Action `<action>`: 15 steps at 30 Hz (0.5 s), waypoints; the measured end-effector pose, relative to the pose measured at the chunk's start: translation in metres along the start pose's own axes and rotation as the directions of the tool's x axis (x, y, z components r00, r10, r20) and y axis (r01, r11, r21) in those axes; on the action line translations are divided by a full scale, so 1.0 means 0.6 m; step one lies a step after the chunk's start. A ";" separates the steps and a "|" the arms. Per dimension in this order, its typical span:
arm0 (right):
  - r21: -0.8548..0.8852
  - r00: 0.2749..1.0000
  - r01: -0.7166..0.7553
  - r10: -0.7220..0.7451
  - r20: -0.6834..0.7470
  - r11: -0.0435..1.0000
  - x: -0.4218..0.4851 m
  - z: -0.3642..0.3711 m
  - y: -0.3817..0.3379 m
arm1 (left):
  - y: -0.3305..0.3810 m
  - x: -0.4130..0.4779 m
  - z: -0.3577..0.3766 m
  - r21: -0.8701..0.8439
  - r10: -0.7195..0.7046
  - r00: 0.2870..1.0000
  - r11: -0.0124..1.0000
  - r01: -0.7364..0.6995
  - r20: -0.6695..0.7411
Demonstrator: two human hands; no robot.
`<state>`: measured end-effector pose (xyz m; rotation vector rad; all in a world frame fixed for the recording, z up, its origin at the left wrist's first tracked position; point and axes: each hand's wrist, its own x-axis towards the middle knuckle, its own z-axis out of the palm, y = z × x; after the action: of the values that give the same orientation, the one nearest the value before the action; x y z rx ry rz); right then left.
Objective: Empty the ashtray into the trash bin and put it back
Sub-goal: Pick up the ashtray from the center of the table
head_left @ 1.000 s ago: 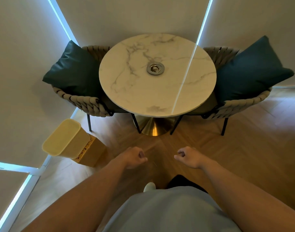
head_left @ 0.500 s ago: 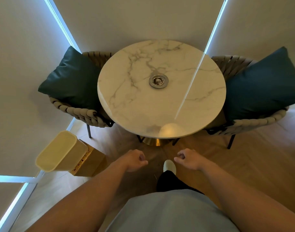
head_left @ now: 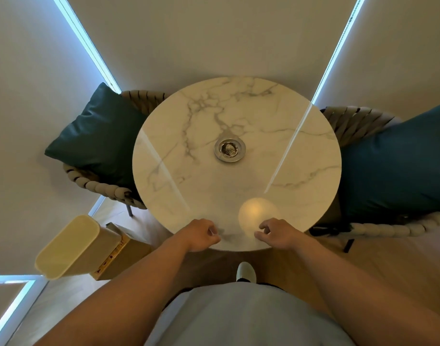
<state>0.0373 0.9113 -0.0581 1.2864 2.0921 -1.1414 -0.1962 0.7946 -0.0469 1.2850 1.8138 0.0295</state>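
Observation:
A round silver ashtray (head_left: 229, 149) with grey ash in its bowl sits near the middle of the round marble table (head_left: 189, 196). A cream trash bin (head_left: 74, 245) stands on the floor at the lower left, its open mouth tilted toward me. My left hand (head_left: 201, 234) hovers at the table's near edge with the fingers loosely curled and nothing in them. My right hand (head_left: 276, 233) is beside it, over the same edge, also curled and holding nothing. Both hands are well short of the ashtray.
A woven chair with a dark teal cushion (head_left: 99, 136) flanks the table on the left, another chair with a cushion (head_left: 398, 166) on the right. A brown cardboard box (head_left: 121, 255) lies behind the bin. My foot (head_left: 245, 270) is on the wooden floor.
I have stepped closer to the table; it and the ashtray now fill more of the view. Both hands have gone from over the floor to the table's near edge.

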 end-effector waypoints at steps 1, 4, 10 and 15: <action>-0.006 1.000 0.003 -0.003 0.001 1.000 0.006 -0.010 0.003 | 0.007 0.006 -0.004 -0.001 -0.007 1.000 1.000 0.007 0.006; -0.010 1.000 0.006 -0.006 0.013 1.000 0.023 -0.029 0.008 | 0.020 0.022 -0.015 0.000 -0.033 0.999 0.999 0.033 0.029; 0.013 1.000 0.013 -0.014 0.024 1.000 0.058 -0.058 0.004 | 0.026 0.056 -0.049 0.028 -0.052 0.998 0.998 0.051 0.032; 0.032 1.000 -0.006 0.006 0.012 0.999 0.083 -0.079 -0.007 | 0.021 0.095 -0.082 0.030 -0.043 0.996 0.999 0.041 0.081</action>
<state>0.0128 0.9752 -0.0643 1.2968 2.0682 -1.1814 -0.2236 0.8659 -0.0474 1.2494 1.7763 -0.0715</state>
